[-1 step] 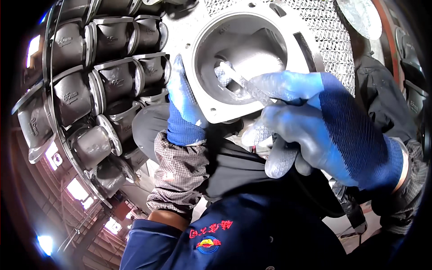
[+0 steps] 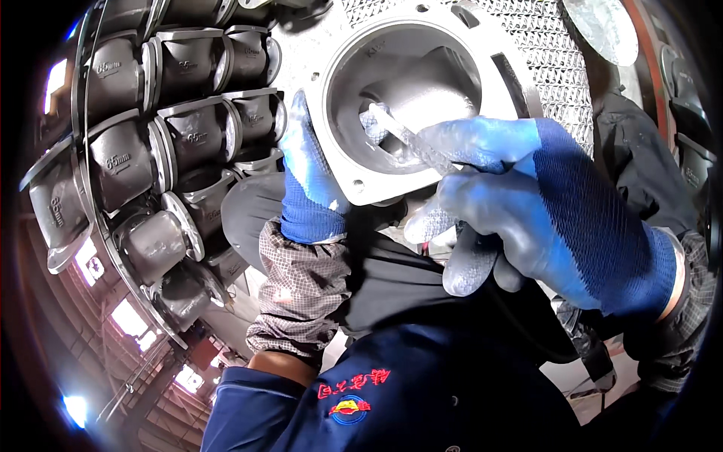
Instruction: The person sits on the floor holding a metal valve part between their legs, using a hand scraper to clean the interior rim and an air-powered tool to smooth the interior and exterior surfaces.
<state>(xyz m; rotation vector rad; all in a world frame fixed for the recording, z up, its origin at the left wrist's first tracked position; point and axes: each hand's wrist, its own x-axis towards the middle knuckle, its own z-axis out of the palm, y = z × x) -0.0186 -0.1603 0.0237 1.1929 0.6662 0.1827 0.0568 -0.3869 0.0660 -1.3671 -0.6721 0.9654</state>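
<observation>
A square-flanged grey metal casting with a wide round bore sits in front of me, tilted so I look into it. My left hand, in a blue coated glove, holds its left side, thumb along the outer edge and the other fingers hidden behind. A textured glove fingertip shows through a hole deep in the bore. My right hand, gloved alike, pinches a narrow flat metal bar between thumb and forefinger. The bar slants into the bore, its far end by that hole; its exact kind is unclear.
Several dark flanged pipe castings stand stacked in rows on the left. Wire mesh lies under and behind the casting. A pale round metal piece sits at the far right, with dark cloth below it.
</observation>
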